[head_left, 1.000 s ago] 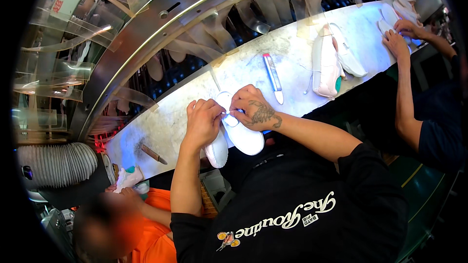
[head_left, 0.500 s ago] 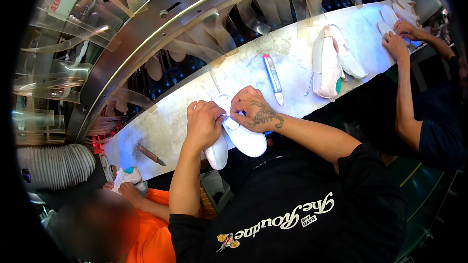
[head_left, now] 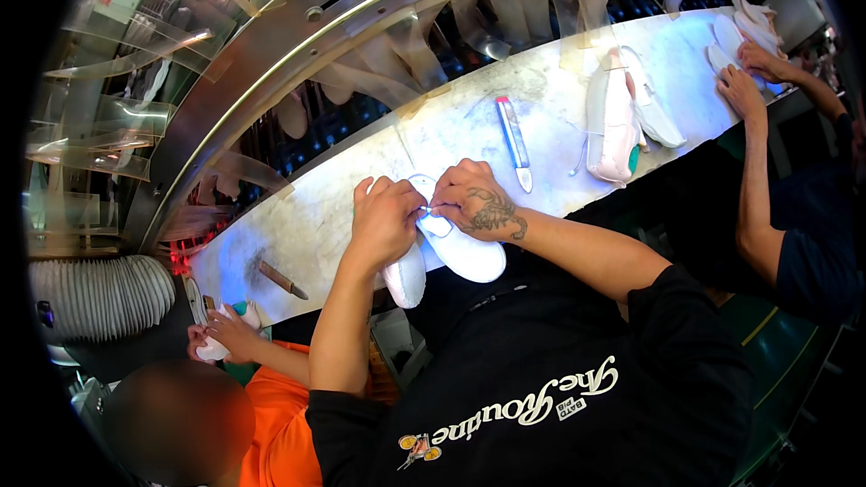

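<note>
Both hands, left hand (head_left: pixel 386 221) and right hand (head_left: pixel 471 203), pinch with pressed fingers at a white shoe (head_left: pixel 451 248) on the bench (head_left: pixel 316 216).

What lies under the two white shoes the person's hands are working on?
The white shoes rest on the pale marble-like worktop, toes overhanging its near edge. Both hands cover their upper parts.

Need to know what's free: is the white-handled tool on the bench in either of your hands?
No. The white-handled tool lies alone on the bench; both hands work the white shoe.
</note>
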The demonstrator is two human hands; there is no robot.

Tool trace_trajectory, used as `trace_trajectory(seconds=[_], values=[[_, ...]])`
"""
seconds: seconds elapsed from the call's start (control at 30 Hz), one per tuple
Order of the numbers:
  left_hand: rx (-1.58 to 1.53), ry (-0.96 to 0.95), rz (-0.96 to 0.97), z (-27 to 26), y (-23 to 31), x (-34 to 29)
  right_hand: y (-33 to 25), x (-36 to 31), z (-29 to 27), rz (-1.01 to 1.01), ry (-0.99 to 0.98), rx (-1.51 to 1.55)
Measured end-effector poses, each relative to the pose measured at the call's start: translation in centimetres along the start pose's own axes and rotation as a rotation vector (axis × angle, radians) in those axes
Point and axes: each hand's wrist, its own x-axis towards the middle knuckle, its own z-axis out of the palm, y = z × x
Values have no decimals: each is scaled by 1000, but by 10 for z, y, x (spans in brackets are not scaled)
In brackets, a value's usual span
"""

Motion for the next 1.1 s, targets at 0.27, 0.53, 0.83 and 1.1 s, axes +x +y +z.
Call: trace_trajectory(seconds=[0.27,0.53,0.83,1.1], values=[[1,-16,-65,0,3,1,-5,2,-5,1,-35,-8],[-27,220,-84,-3,5,-16,-5,-6,-35,-71,-243,24],[-181,260,-71,12,-3,-15,-11,7,-39,-41,-290,-188],[-109,197,-56,1,5,-10,-8,12,-27,51,-219,-72]])
